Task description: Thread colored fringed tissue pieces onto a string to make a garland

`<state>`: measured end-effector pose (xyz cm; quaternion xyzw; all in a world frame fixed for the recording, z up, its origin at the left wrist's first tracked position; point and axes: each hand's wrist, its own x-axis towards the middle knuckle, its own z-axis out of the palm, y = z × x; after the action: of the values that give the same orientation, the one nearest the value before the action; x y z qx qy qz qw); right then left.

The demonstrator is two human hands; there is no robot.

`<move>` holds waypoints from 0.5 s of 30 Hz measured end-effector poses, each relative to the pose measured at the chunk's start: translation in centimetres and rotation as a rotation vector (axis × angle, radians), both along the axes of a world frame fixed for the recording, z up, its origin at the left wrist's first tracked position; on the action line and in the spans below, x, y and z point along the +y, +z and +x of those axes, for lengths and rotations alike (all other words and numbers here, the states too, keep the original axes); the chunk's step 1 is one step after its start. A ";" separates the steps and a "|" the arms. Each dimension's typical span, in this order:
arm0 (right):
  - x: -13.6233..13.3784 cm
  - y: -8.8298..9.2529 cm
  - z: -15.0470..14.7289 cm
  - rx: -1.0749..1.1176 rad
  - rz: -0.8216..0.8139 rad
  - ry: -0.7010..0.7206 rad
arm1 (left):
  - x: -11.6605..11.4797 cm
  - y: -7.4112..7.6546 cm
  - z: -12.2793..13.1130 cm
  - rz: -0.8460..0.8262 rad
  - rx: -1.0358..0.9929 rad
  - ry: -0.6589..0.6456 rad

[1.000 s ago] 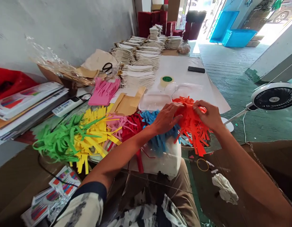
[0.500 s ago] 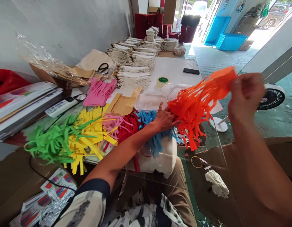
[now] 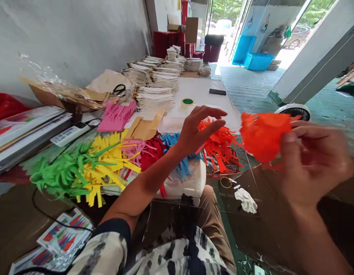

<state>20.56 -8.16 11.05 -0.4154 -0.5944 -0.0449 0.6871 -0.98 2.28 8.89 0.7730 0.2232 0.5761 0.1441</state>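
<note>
My right hand point(image 3: 314, 160) pinches an orange paper tassel point(image 3: 263, 133), raised off the table at the right and blurred by motion. My left hand point(image 3: 201, 128) hovers with thumb and fingers apart, nothing between them. Beyond and below it lies a heap of orange fringed paper point(image 3: 223, 147). Leftward along the near table edge run bunches of cut strips: blue point(image 3: 181, 164), dark red point(image 3: 151, 154), pink point(image 3: 137, 149), yellow point(image 3: 105, 164) and green point(image 3: 60, 170). A flat pink fringed stack point(image 3: 115, 116) rests behind the yellow strips.
Stacks of white stringed paper point(image 3: 155, 97) fill the table's back left. Green tape point(image 3: 187, 102), a phone point(image 3: 217, 92) and black scissors point(image 3: 119, 89) lie about. A fan point(image 3: 294, 110) stands at the right; a white cloth point(image 3: 246, 200) lies low on the right.
My right hand has drawn an orange tassel away from the orange heap, toward me. My left hand has lifted off the heap and opened. The view has shifted right.
</note>
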 end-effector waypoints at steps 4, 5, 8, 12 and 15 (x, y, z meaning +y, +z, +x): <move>-3.1 -1.6 -3.8 0.052 -0.006 0.009 | -5.3 1.9 -0.1 0.009 0.006 -0.218; -3.8 -2.0 -4.1 0.044 -0.045 0.012 | -6.2 1.9 -0.3 -0.007 0.006 -0.222; -5.7 -2.5 -4.3 -0.034 -0.164 0.089 | -8.3 1.4 -1.1 -0.099 -0.021 -0.252; -7.1 -2.3 -3.6 0.024 -0.312 0.391 | -10.3 1.2 -2.4 -0.546 -0.036 -0.510; -7.2 -2.8 -3.4 0.132 -0.474 0.687 | -11.6 1.2 -3.2 -0.928 -0.095 -0.715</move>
<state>17.15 -15.34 8.30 -0.3416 -0.6470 0.3512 0.5843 -4.18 -9.30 10.14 0.6298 0.1709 0.3678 0.6625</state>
